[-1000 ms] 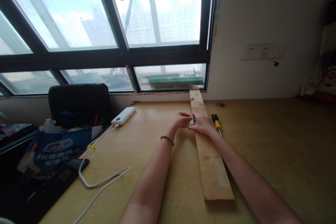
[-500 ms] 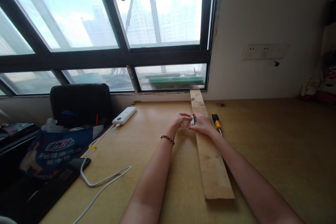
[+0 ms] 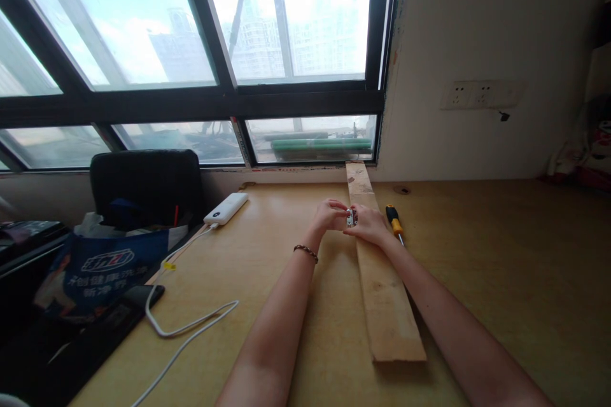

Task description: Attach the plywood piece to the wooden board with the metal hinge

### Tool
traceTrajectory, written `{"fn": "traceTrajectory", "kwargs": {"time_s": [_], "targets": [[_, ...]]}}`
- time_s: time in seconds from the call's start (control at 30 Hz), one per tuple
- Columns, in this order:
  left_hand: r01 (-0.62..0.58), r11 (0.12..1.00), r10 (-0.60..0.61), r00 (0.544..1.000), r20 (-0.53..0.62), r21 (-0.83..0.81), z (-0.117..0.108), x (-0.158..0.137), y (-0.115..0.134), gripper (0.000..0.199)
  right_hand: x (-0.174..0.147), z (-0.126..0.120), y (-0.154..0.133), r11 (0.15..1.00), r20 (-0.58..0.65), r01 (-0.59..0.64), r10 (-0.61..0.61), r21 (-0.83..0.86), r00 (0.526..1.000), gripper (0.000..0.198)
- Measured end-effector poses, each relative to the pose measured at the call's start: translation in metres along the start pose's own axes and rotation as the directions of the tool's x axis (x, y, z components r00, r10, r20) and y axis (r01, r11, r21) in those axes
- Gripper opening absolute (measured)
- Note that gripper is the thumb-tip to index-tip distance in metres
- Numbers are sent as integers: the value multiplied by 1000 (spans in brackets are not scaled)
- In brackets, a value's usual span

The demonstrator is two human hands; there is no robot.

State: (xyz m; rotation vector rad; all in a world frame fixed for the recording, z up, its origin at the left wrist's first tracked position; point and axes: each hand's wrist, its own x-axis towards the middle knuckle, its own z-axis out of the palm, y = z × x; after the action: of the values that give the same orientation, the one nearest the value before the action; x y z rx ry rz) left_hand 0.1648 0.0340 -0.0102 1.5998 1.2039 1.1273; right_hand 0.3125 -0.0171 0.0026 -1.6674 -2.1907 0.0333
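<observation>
A small silver metal fitting with holes [image 3: 352,217] sits between my two hands, over the far half of a long wooden board [image 3: 382,292]. My right hand [image 3: 371,225] is closed round the fitting's right side, partly covering it. From the left, my left hand [image 3: 331,215] has its fingertips bent against the fitting's left edge. Fingers hide much of the piece, so its exact kind is hard to tell. Just right of the board lies a screwdriver [image 3: 394,220] with a black and yellow handle.
A white power bank [image 3: 226,208] with a white cable [image 3: 191,331] lies on the table [image 3: 267,248] at left. Beyond the left edge are a black chair [image 3: 146,184] and a blue bag [image 3: 102,273]. The board's far end reaches the window wall.
My left fingers have shifted very slightly at the fitting. The right hand, the board and the screwdriver look the same; the view has moved a touch.
</observation>
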Motion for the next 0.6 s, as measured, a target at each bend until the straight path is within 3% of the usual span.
{"fn": "traceTrajectory", "kwargs": {"time_s": [0.07, 0.27, 0.4, 0.5, 0.6], "targets": [[10, 999, -8, 999, 35, -38, 0, 0, -1, 21, 0, 0, -1, 1000, 8, -4, 4, -6, 1000, 59], [-121, 992, 120, 992, 41, 33, -2, 3, 2, 16, 1, 0, 0, 1000, 23, -3, 3, -2, 1000, 63], [25, 994, -22, 999, 27, -104, 2, 0, 0, 21, 1, 2, 1, 1000, 0, 14, -14, -1, 1000, 60], [188, 941, -163, 981, 109, -282, 5, -4, -2, 29, 0, 2, 1, 1000, -16, 17, -17, 0, 1000, 56], [261, 902, -214, 962, 171, -343, 5, -7, -2, 34, 0, 1, 1, 1000, -20, 19, -19, 3, 1000, 51]]}}
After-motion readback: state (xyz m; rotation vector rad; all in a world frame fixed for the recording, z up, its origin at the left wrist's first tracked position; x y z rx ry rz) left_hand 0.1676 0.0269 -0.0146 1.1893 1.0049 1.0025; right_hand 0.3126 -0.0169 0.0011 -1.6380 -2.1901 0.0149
